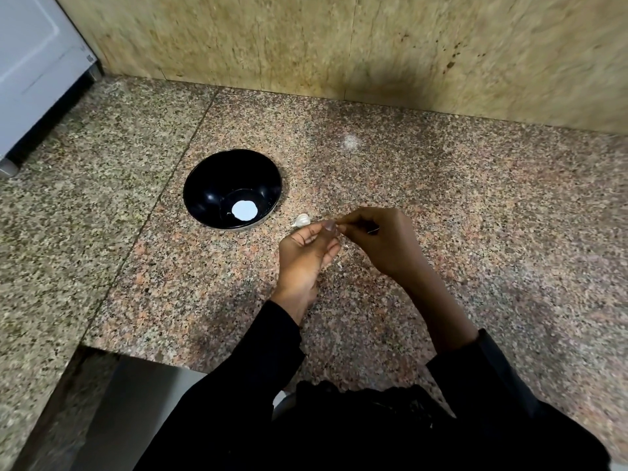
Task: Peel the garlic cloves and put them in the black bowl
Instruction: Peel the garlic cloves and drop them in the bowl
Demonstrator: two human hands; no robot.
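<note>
A black bowl (232, 188) stands on the granite counter (441, 205); a bright white round reflection shows at its bottom and I see no cloves in it. Just right of the bowl lies a white unpeeled garlic clove (302, 220). My left hand (307, 253) and my right hand (377, 236) meet above the counter right of that clove, fingertips pinched together on something small that the fingers mostly hide. A small pale scrap (339, 264) lies on the counter under my hands.
A beige stone wall (339, 45) backs the counter. A white appliance (37, 69) stands at the far left. The counter's front edge steps down at the lower left (136, 355). My black sleeves fill the bottom of the view.
</note>
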